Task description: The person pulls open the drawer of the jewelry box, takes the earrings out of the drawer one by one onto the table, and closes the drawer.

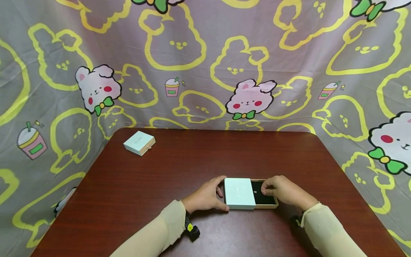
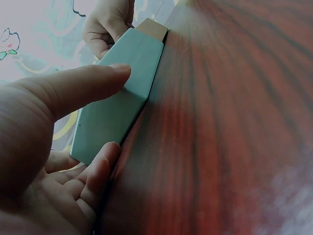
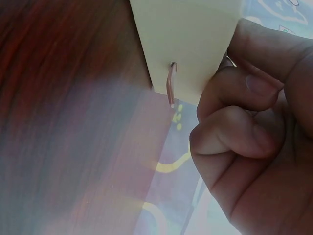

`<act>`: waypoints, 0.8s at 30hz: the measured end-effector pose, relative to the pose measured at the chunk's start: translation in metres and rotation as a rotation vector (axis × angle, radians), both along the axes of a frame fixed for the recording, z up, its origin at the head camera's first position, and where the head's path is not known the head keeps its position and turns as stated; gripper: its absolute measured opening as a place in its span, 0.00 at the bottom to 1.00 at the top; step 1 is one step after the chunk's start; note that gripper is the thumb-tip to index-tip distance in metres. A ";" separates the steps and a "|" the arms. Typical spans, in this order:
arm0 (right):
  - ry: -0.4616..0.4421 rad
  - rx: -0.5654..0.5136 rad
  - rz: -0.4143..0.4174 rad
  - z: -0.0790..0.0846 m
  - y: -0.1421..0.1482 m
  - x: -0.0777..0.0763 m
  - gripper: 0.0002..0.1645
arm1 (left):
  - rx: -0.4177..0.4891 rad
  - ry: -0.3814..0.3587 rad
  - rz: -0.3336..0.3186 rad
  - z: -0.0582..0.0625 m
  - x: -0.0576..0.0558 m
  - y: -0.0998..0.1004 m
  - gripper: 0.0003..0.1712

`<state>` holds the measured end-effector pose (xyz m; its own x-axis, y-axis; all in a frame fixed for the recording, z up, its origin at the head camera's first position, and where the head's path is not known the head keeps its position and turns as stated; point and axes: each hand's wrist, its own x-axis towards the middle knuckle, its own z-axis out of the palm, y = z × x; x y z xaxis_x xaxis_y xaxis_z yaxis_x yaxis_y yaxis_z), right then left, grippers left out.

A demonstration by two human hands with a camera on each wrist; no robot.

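Note:
A pale mint jewellery box (image 1: 239, 192) lies on the table, its drawer (image 1: 266, 206) pulled partway out to the right. Inside the drawer is a black insert (image 1: 259, 200) bearing a tiny silver star-like piece (image 1: 255, 192). My left hand (image 1: 207, 195) grips the box's cover at its left end, thumb along the near side and fingers at the far left. My right hand (image 1: 284, 191) reaches over the drawer with curled fingers, thumb and forefinger together at the insert. I cannot tell whether they pinch something small. A ribbon pull tab (image 3: 171, 85) hangs from the drawer's end.
A second mint box (image 1: 139, 142), closed, sits at the back left of the brown table (image 1: 192, 153). Patterned cloth (image 1: 196, 71) with cartoon bunnies hangs behind and at both sides of the table.

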<state>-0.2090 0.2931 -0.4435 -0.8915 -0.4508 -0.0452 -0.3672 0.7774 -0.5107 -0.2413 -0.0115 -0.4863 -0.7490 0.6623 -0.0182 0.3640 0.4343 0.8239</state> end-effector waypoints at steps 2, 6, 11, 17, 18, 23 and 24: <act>0.003 -0.005 0.001 0.000 0.000 0.000 0.10 | 0.002 -0.001 -0.002 0.000 0.000 0.000 0.61; 0.008 -0.013 -0.007 0.001 0.001 0.000 0.11 | 0.004 0.001 0.000 -0.001 0.000 0.001 0.61; 0.018 -0.016 -0.012 0.000 0.002 0.000 0.12 | 0.000 0.005 0.006 -0.001 0.000 0.001 0.62; 0.036 -0.018 -0.006 0.000 0.004 0.001 0.12 | -0.016 0.010 0.006 -0.001 0.000 0.001 0.62; 0.039 -0.017 -0.007 0.000 0.004 0.001 0.11 | -0.015 0.009 0.004 -0.002 0.000 0.001 0.62; 0.056 -0.025 -0.015 0.000 0.006 0.001 0.09 | -0.003 0.004 0.003 -0.003 -0.001 0.001 0.61; 0.059 -0.027 -0.017 0.000 0.006 0.001 0.08 | 0.001 0.003 0.004 -0.003 -0.002 0.001 0.61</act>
